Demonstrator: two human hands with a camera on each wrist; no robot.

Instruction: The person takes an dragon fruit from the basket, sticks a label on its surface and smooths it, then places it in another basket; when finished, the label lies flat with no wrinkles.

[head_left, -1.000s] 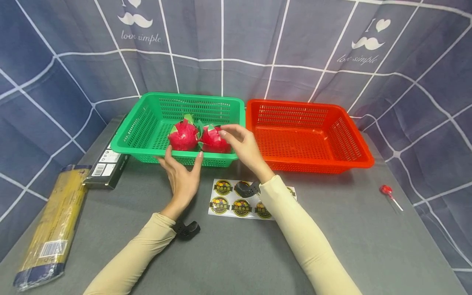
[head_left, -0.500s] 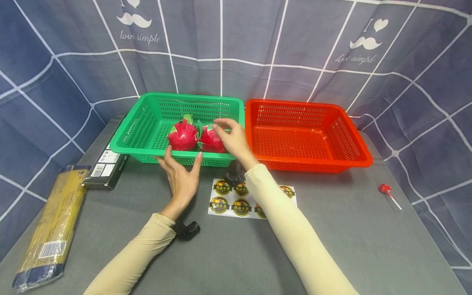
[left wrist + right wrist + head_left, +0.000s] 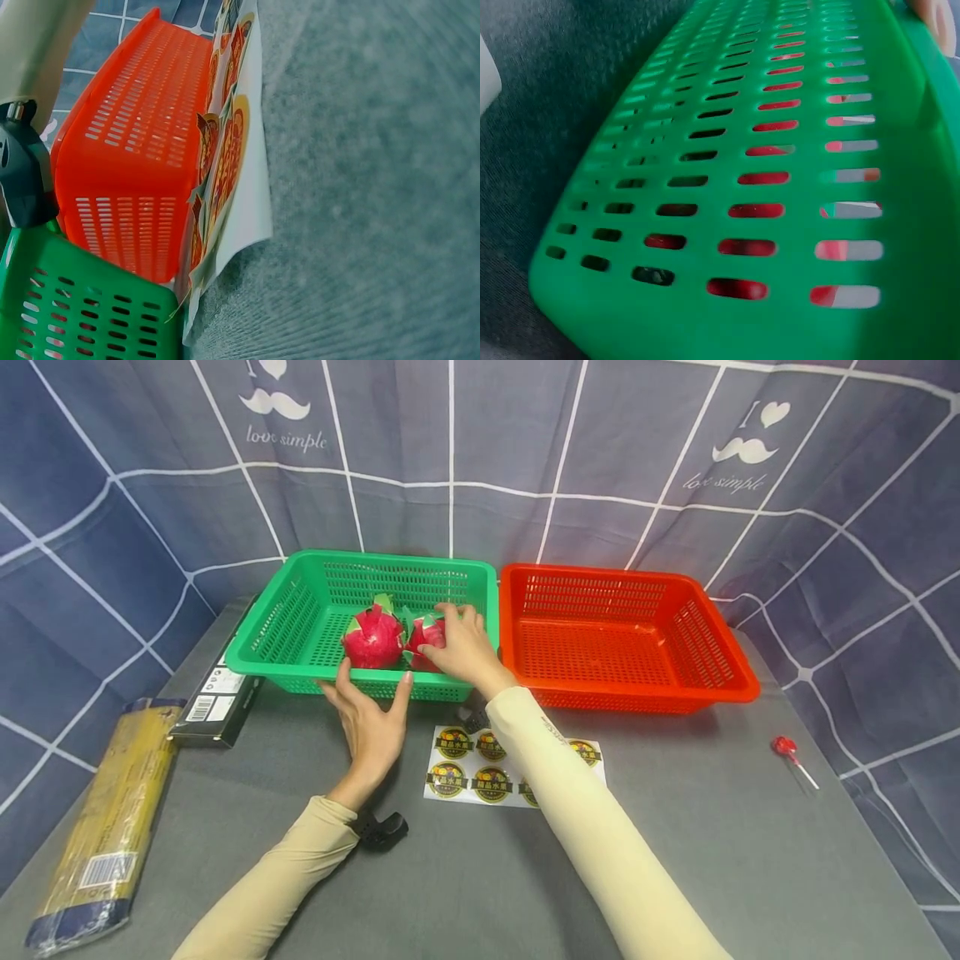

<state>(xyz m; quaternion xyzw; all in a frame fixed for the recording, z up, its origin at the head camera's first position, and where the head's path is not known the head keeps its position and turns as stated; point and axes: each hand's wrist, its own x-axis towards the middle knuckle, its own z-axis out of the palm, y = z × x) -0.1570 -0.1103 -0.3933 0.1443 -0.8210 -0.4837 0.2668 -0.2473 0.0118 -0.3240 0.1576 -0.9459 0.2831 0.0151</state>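
One dragon fruit (image 3: 429, 631) sits pinched in my right hand (image 3: 467, 647); my left hand (image 3: 367, 727), fingers spread, touches the green basket (image 3: 442, 682) around it. Left of my pinch, the second dragon fruit (image 3: 372, 639) could roll if scales snag.

The left sleeve (image 3: 279, 883) and the right sleeve (image 3: 592, 831) are showing pale yellow, fitting closely and leaving the left hand (image 3: 369, 727) and the right hand (image 3: 467, 650) uncovered. Small lettering (image 3: 555, 728), too fine to read, is running along the right sleeve. A rounded black left wrist mount (image 3: 386, 833) is jutting beside the left sleeve, and a dark right wrist mount (image 3: 27, 180) is showing a silvery screw (image 3: 15, 111).
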